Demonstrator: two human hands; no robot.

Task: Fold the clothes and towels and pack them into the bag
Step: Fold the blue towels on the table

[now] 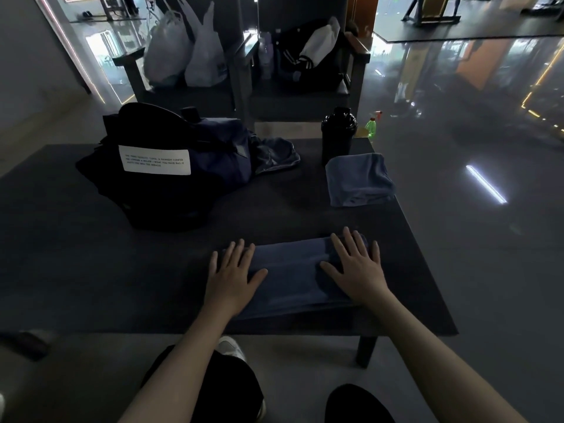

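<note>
Both hands lie flat with fingers spread, left hand [232, 274] and right hand [356, 268], pressing 1 folded towel [293, 277] at the table's [122, 285] near edge. Soft, light cloth (likely floppy): lift from both ends toward the bag [171, 166].

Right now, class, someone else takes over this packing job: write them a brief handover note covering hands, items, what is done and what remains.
Hands: left hand and right hand both open, pressing flat on the folded dark blue towel on the black table.
A folded grey-blue towel lies far right; a crumpled blue garment lies beside the dark bag with the white label.
Done: two towels folded.
Left: fold the garment, pack all three.
</note>
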